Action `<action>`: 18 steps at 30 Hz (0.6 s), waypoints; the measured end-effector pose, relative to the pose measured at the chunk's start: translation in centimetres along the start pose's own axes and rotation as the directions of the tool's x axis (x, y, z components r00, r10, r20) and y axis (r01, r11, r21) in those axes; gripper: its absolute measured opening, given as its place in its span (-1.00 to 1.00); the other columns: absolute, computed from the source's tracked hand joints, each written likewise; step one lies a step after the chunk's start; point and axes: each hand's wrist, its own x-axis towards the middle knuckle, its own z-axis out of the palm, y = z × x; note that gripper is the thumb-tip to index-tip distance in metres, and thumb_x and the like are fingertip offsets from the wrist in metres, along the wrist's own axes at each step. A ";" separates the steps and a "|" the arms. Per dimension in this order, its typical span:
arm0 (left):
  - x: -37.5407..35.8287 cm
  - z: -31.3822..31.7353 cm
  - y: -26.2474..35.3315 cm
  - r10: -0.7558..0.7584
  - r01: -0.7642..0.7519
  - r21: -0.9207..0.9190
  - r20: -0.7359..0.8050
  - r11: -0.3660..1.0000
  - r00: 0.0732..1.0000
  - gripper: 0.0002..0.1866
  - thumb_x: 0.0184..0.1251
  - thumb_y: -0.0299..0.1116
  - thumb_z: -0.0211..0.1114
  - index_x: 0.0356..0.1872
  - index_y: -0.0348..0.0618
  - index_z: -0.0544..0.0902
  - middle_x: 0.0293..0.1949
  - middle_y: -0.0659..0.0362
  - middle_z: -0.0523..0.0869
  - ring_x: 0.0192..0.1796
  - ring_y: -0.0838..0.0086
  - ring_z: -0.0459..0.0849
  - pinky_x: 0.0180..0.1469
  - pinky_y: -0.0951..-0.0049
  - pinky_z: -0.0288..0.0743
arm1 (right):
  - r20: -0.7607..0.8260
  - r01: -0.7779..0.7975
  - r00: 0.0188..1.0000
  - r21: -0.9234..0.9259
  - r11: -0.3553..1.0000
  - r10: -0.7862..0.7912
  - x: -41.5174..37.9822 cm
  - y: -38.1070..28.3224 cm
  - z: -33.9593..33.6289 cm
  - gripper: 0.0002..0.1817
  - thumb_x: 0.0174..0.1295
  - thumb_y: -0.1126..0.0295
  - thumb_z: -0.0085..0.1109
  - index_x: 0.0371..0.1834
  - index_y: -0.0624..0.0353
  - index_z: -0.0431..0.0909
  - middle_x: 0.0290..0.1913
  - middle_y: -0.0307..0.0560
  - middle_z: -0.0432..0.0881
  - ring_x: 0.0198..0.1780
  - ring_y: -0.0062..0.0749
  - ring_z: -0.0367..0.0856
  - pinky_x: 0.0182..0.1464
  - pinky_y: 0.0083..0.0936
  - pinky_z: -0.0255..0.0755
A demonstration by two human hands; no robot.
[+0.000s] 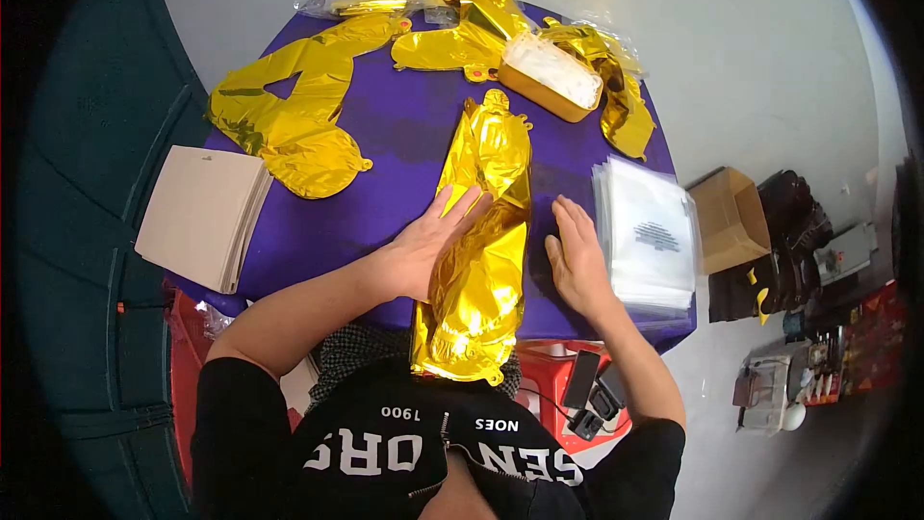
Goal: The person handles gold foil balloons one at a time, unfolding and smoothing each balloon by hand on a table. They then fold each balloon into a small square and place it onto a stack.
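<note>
A gold foil balloon (pixel 486 270), flat and folded into a long strip, lies lengthwise in front of me, its near end hanging over the table edge toward my lap. My left hand (pixel 433 241) rests on its left side, fingers stretched out over the crinkled foil. Just right of the strip, my right hand (pixel 575 255) is held edge-down with straight fingers and holds nothing. Close to that hand lies a stack of clear plastic bags (pixel 645 231) with dark print.
Flat gold balloons (pixel 318 77) spread across the purple tablecloth (pixel 385 135). A gold tub (pixel 553 77) with white contents sits at the back. Cardboard sheets (pixel 197 212) are stacked at left. An open cardboard box (pixel 731 221) and a red stool (pixel 549 385) stand beyond the edge.
</note>
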 end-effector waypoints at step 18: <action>-0.1 -0.5 -0.5 0.037 -0.033 -0.112 0.035 0.993 0.999 0.01 0.04 0.27 0.22 0.48 -0.05 0.13 0.51 -0.08 -0.02 0.56 0.01 -0.24 0.48 -0.18 -0.38 | 0.276 0.202 0.948 -0.149 0.968 -0.156 2.2 0.8 2.8 -0.15 0.40 -0.18 -0.30 0.42 0.45 0.08 0.46 0.34 0.08 0.52 0.15 -0.06 0.49 0.01 -0.17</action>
